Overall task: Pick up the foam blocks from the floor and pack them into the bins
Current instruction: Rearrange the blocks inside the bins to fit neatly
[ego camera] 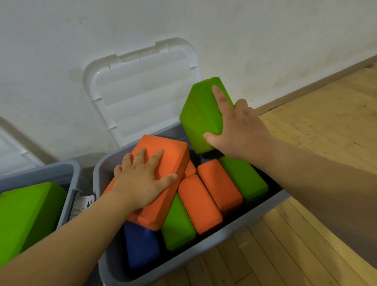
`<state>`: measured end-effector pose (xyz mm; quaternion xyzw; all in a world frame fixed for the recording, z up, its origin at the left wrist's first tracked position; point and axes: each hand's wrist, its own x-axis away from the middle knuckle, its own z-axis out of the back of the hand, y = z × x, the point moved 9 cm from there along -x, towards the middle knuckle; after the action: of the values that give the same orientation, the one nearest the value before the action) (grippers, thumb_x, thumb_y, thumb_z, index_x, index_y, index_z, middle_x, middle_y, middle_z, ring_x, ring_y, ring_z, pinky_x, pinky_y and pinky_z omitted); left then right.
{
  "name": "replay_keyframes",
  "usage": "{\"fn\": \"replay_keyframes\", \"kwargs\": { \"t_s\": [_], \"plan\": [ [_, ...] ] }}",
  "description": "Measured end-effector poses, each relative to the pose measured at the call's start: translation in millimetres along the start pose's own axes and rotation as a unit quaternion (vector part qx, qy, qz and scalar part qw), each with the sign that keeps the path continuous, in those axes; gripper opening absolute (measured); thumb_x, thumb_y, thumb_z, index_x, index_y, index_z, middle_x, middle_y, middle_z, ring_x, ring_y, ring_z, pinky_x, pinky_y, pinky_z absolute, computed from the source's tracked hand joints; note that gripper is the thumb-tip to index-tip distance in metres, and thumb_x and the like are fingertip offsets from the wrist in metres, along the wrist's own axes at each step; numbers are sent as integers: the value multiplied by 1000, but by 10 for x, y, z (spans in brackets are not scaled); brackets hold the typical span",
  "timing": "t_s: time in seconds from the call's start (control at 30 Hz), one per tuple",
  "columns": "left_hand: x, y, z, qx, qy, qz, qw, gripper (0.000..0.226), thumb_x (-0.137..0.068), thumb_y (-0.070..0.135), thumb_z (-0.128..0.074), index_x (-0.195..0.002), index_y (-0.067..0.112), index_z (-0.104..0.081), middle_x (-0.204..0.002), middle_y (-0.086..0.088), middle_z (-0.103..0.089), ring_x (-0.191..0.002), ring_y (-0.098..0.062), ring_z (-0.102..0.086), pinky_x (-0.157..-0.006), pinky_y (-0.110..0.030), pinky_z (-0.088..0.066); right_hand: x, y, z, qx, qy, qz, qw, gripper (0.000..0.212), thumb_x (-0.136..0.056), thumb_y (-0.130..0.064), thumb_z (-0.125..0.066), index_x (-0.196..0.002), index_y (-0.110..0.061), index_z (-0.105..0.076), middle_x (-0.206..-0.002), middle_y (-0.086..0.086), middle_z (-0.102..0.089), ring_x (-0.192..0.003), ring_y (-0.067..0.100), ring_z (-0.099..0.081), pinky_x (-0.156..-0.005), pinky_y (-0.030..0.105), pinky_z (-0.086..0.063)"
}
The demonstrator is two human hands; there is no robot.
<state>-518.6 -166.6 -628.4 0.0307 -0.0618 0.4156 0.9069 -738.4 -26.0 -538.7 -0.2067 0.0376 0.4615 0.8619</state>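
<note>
A grey bin in the middle holds several foam blocks standing on edge: orange, green and a blue one. My left hand lies flat with fingers spread on a large orange block that rests tilted on top of the others. My right hand grips a green block, held tilted above the bin's far right corner, index finger stretched along its side.
The bin's clear lid leans open against the white wall. A second grey bin at the left holds a green block. Wooden floor spreads to the right and front.
</note>
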Motion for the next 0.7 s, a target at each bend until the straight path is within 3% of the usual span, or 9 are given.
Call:
{"fn": "replay_keyframes", "kwargs": {
  "t_s": [0.13, 0.23, 0.47, 0.6, 0.7],
  "plan": [
    [29, -19, -9, 5, -25, 9, 1000, 112, -57, 103, -17, -157, 54, -2, -170, -1, -3, -151, -44, -9, -118, -65, -16, -41, -184, -18, 7, -98, 9, 995, 107, -85, -66, -59, -159, -40, 15, -132, 18, -40, -117, 41, -48, -96, 45, -41],
    [40, -38, -31, 26, -51, 18, 998, 115, -54, 105, -29, -154, 59, 3, -171, 5, 4, -150, -49, -7, -118, -68, -12, -69, -266, -70, 13, -99, 15, 995, 106, -86, -65, -58, -160, -38, 13, -132, 19, -40, -115, 42, -48, -92, 44, -41],
    [74, -80, 24, 9, -43, 9, 999, 107, -65, 99, -43, -155, 57, -2, -170, 5, -2, -148, -46, -17, -115, -64, -25, -227, -358, -177, -4, -114, 7, 993, 108, -82, -80, -56, -161, -42, 7, -144, 22, -37, -131, 45, -44, -108, 47, -38],
    [88, -55, 56, 11, -32, 3, 999, 105, -67, 97, -46, -156, 55, -8, -170, 4, -6, -146, -44, -21, -115, -63, -26, -316, -326, -479, -33, -122, -16, 992, 91, -90, -81, -37, -162, -39, 0, -149, 28, -35, -138, 47, -37, -115, 50, -30],
    [98, -112, 71, 12, -26, 7, 1000, 105, -67, 96, -47, -156, 55, -10, -169, 5, -9, -145, -44, -23, -115, -62, -28, -372, -353, -600, -63, -142, -21, 988, 69, -101, -67, -25, -161, -43, -3, -150, 29, -33, -139, 48, -35, -117, 52, -28]
  ]
}}
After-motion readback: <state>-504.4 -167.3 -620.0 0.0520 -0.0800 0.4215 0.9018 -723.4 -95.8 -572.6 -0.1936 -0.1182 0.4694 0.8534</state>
